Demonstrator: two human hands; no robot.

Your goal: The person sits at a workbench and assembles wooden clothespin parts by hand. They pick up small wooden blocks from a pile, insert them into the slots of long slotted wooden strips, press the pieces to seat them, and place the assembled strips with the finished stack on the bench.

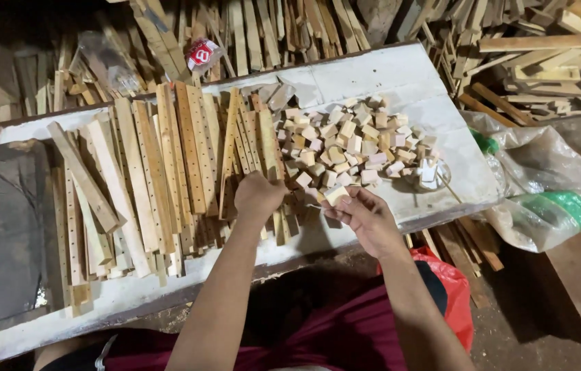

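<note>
Your right hand (366,218) pinches one small wooden block (336,195), pale and roughly cubic, in a closed grip. Your left hand (257,197), fist curled, rests on the wooden slats (166,158) just beside it; whether it holds anything, you cannot tell. Beyond the grip lies a pile of blocks (352,148), dozens, and past the left hand several dozen drilled slats on the white desk (400,75).

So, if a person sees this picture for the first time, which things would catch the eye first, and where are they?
Probably the heap of small wooden blocks in the middle of the white board, with long drilled wooden strips fanned out to its left. In front of the heap, the right hand pinches one small block, while the left hand rests on the strips. A red plastic bag glows at the lower right.
</note>
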